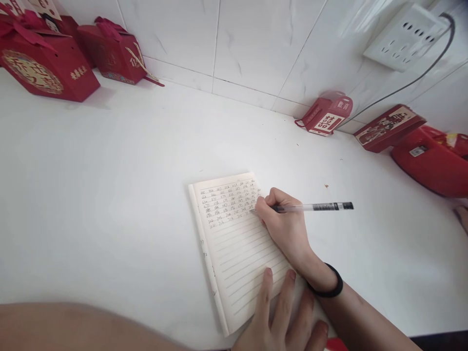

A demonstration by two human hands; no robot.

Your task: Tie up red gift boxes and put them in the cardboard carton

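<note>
A lined notebook [241, 263] lies open on the white table [109, 195], its upper lines filled with rows of handwritten numbers. My right hand [287, 224] is closed around a clear pen with a black end [321, 207], its tip on the page at the end of the lowest written rows. A black band [334, 282] circles the right wrist. At the bottom of the view my left hand [278, 317] lies with fingers spread over the notebook's lower right part, below the right hand.
Red gift boxes [47, 63] stand at the back left against the tiled wall [252, 44]. A small red box [327, 114], a longer red box [387, 126] and a red container [431, 158] are at the right. A cable hangs from a socket panel [405, 36].
</note>
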